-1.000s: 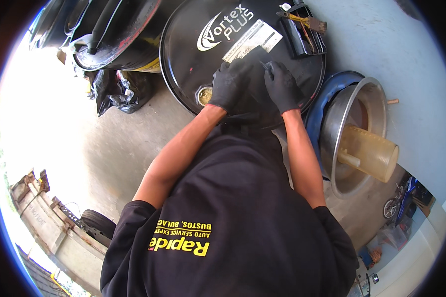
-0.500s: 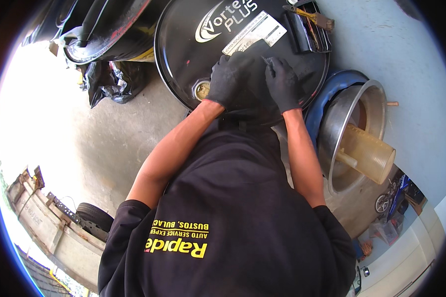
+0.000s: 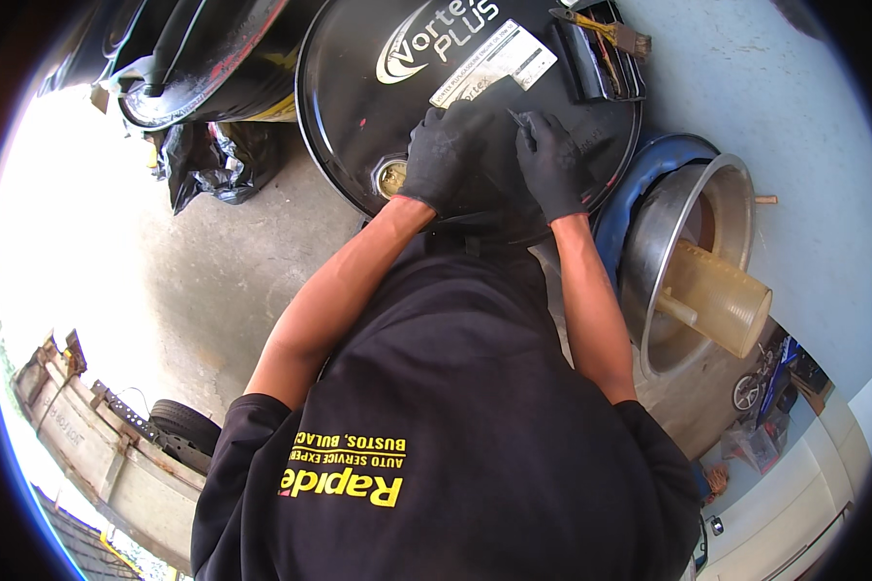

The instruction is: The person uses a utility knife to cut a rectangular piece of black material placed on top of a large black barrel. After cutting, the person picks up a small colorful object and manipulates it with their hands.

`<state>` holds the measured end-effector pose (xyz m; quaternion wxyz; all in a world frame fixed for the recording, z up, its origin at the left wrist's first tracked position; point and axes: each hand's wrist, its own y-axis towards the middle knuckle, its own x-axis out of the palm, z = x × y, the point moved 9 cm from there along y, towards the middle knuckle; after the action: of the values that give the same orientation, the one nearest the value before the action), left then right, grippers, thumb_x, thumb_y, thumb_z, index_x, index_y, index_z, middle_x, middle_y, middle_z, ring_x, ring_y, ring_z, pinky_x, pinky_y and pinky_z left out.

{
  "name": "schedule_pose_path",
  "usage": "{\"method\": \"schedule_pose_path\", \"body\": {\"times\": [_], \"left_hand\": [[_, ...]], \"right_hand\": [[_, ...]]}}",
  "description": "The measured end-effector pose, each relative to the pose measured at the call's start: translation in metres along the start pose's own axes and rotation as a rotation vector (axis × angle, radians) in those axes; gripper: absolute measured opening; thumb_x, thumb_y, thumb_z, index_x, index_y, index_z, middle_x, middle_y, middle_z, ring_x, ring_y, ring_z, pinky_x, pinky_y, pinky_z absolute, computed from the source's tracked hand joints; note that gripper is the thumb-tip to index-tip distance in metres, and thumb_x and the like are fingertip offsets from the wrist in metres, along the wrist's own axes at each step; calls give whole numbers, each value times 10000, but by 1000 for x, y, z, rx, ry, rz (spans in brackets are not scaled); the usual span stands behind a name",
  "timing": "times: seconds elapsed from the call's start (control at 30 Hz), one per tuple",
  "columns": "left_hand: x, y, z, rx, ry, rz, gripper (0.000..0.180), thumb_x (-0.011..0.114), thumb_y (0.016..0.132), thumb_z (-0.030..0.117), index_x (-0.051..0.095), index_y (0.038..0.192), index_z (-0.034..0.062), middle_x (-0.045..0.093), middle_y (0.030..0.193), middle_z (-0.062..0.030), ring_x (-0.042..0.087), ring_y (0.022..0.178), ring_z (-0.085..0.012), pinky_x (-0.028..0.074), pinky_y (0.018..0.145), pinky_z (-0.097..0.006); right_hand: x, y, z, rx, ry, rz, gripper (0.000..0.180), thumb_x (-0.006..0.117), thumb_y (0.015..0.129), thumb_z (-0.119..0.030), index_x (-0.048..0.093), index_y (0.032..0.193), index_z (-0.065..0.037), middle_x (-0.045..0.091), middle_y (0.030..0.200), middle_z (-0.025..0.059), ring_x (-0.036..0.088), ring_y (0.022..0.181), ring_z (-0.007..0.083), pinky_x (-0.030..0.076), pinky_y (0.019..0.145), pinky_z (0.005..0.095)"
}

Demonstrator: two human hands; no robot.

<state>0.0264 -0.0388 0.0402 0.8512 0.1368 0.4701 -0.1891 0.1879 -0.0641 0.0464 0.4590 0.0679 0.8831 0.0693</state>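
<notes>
Both my hands, in black gloves, are over the top of a black drum (image 3: 349, 107). My left hand (image 3: 441, 160) is closed, just right of the drum's round bung opening (image 3: 390, 177). A flat dark grey piece (image 3: 494, 111) spans the gap between the hands, its upper edge overlapping a white label (image 3: 528, 58); its kind is hard to tell against the dark lid. My right hand (image 3: 554, 169) is closed in a pinch, with a small thin tip at its fingers. What either hand grips is mostly hidden by the gloves.
A black tray (image 3: 591, 63) with a paintbrush (image 3: 615, 34) sits on the drum's far right. To the right, a metal basin (image 3: 639, 281) holds a translucent measuring jug (image 3: 722, 295). More drums (image 3: 213, 58) and a black plastic bag (image 3: 213, 169) stand at left.
The view has shifted very slightly. Both hands keep nearly the same place and closed pose over the drum.
</notes>
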Motion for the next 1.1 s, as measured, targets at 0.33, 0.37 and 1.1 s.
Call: {"method": "schedule_pose_path", "body": {"times": [0.33, 0.37, 1.1], "left_hand": [[1, 1, -1, 15, 9, 2, 409, 727, 903, 229, 717, 1311, 253, 677, 1278, -63, 646, 1055, -352, 595, 857, -487], [-1, 2, 1, 12, 11, -7, 410, 724, 905, 229, 717, 1313, 253, 677, 1278, -64, 646, 1056, -353, 595, 858, -486], [-8, 2, 6, -39, 14, -69, 449, 692, 896, 175, 717, 1330, 287, 647, 1348, -59, 640, 1106, -354, 599, 890, -471]], "right_hand": [[3, 4, -11, 10, -174, -80, 197, 635, 963, -125, 702, 1140, -71, 694, 1036, 188, 689, 962, 400, 557, 836, 505], [3, 5, -14, 4, -200, -88, 211, 630, 965, -124, 707, 1157, -77, 695, 1038, 182, 691, 968, 392, 561, 842, 500], [9, 3, -20, -13, -316, -108, 135, 616, 949, -75, 649, 1078, -96, 641, 974, 168, 665, 932, 401, 542, 799, 525]]}}
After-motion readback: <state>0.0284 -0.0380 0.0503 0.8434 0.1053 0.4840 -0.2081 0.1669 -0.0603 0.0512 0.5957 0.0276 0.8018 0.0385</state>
